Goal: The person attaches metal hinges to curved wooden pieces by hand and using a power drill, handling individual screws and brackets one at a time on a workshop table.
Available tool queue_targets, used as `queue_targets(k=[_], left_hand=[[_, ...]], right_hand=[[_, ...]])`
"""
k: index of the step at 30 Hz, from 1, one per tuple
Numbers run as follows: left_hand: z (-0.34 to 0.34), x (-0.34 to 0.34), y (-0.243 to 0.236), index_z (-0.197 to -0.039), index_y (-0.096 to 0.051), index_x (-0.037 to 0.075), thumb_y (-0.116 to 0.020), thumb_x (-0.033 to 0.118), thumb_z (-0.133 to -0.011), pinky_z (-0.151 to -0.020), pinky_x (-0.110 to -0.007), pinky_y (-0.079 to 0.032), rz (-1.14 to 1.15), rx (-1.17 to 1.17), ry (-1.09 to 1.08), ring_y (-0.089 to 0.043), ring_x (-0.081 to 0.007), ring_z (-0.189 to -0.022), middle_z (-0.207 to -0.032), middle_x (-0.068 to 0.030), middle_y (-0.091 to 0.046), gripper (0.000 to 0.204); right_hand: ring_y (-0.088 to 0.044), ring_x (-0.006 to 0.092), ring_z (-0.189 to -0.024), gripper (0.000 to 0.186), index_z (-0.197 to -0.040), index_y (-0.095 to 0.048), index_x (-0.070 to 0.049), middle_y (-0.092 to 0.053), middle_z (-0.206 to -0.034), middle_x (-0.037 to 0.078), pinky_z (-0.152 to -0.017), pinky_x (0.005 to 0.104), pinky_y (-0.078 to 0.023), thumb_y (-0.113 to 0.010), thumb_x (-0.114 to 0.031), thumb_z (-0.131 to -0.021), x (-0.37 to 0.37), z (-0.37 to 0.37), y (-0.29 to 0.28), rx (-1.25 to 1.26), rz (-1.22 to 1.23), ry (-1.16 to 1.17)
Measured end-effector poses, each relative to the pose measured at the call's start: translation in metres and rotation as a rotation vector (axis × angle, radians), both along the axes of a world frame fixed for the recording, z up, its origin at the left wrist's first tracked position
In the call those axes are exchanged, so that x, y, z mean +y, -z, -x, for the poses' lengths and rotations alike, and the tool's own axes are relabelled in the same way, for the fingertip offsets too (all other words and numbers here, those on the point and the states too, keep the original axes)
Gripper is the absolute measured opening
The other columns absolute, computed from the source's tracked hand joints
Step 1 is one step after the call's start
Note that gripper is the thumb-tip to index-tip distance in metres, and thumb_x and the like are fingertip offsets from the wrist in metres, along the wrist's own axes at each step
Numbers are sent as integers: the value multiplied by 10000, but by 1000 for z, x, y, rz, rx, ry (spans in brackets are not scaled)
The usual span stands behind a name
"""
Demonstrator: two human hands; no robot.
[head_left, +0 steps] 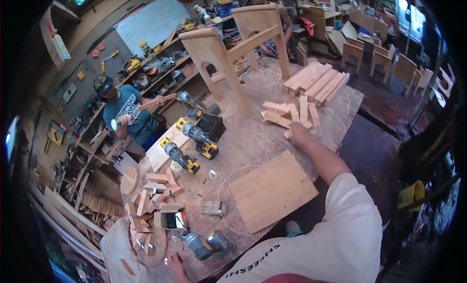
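My right hand (300, 134) reaches across the table and closes on a short wooden block (288, 134), at the edge of a loose pile of wooden blocks (277, 118). The fingers are partly hidden by the back of the hand. My left hand (176, 264) is low at the near left, its fingers curled; anything in them is too small to make out. Close to it lie a grey cordless drill (198, 246) and an open box of dark screws (170, 220). Scattered short wood pieces (156, 195) lie just beyond. A flat wooden board (273, 191) rests between my arms.
Two yellow-and-black drills (179, 155) lie mid-table near a black box (212, 127). A wooden chair frame (233, 59) stands at the far side, beside stacked wood strips (318, 81). One person (119, 108) holds a wood strip at left; another person (287, 25) is behind the frame.
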State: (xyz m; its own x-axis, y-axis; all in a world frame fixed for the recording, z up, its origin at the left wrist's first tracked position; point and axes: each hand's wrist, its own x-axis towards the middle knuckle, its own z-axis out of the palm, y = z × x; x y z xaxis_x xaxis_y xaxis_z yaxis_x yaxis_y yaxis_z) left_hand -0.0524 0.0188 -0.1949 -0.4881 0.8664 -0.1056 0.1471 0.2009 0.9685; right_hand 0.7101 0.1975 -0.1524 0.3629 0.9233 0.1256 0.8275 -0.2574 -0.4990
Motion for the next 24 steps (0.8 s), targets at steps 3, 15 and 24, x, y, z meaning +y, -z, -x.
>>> queue_targets(k=[3,15,24], left_hand=[[-23,-3,-14,-825,-535,50,-524,151,-945,-476,-252,-467,16,73,19,-558,-132,-536,-670,-65,-596,158],[-43,-20,-60,-840,-548,50,-531,202,-955,-537,-255,-473,-30,92,-11,-564,-124,-576,-689,-49,-588,192],[-43,29,-135,-898,-574,38,-531,196,-954,-620,-243,-474,-301,60,34,-572,-108,-662,-752,-44,-609,173]], right_hand=[[-550,337,-1087,285,-1056,-605,-46,-589,-1113,170,-915,415,-458,-626,-140,-788,1,-68,33,-198,91,-36],[-608,274,-902,335,-1077,-623,-57,-620,-973,125,-800,406,-496,-680,-210,-784,3,-37,12,-278,48,-87],[-625,138,-906,418,-1159,-541,-9,-633,-993,71,-813,297,-506,-698,-217,-832,-36,201,-116,952,-186,-523]])
